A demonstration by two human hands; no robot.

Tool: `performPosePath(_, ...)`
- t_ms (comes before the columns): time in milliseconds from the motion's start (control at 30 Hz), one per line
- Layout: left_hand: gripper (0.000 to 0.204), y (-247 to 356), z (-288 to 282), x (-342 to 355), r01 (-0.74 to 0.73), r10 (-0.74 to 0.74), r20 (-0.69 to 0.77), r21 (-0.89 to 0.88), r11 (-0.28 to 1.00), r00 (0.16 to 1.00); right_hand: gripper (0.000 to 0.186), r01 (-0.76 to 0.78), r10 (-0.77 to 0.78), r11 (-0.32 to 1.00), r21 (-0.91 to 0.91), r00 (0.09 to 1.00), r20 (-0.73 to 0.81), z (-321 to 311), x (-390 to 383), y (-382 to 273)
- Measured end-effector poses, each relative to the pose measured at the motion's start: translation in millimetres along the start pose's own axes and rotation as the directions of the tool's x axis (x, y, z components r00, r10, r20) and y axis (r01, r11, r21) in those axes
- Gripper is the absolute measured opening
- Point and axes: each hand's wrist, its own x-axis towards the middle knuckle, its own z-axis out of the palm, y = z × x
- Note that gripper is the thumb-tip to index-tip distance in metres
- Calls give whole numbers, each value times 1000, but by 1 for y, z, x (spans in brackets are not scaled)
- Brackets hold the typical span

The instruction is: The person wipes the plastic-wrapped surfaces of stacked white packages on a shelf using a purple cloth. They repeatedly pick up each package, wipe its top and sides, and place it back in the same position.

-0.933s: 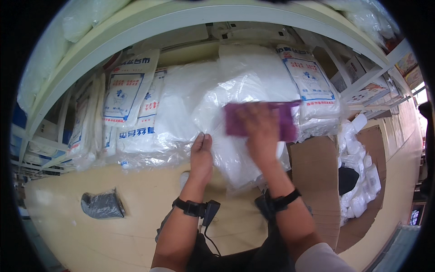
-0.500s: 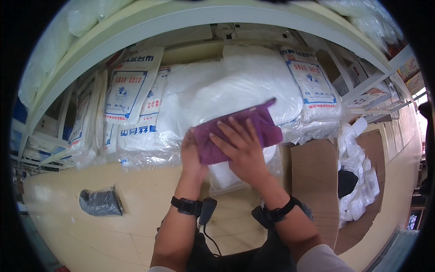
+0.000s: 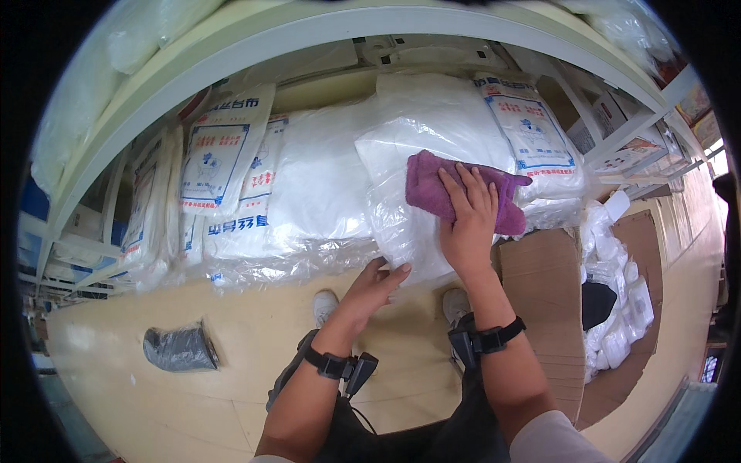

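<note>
My right hand (image 3: 468, 208) presses a folded purple cloth (image 3: 432, 181) onto a clear plastic package of white sheeting (image 3: 397, 127). Its fingers lie over the cloth and hold it against the plastic. Below and to the left, my left hand (image 3: 369, 295) is at the front lower edge of the same package, thumb and forefinger apart. The thumb tip meets the plastic edge; the other fingers are partly hidden. Flat bags with blue and red print lie left (image 3: 216, 158) and right (image 3: 532, 127) of the white package on the shelf.
A brown cardboard box (image 3: 540, 309) stands at the right, with white plastic-wrapped items (image 3: 617, 324) and a black item (image 3: 597, 305) in it. On the tan floor at left lies a dark plastic-wrapped bundle (image 3: 181, 347). A pale shelf beam (image 3: 370, 25) crosses above.
The purple cloth has moved right and slightly up under my right hand. My left hand has come off the cloth's left side and moved lower right. The package's front end hangs less low.
</note>
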Motion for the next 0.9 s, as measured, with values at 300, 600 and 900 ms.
performPosePath(300,42,-2,13,13,-267,280,-80,-630,730,957,58,301,-366,903,307,913,181,-1,-26,-52)
performPosePath(600,33,25,-4,5,-186,207,-44,-645,741,977,65,-58,54,997,-56,996,-68,-24,-2,30)
performPosePath(900,43,14,-14,18,-178,220,-29,-696,696,975,55,329,-368,921,209,910,191,-7,-43,-35)
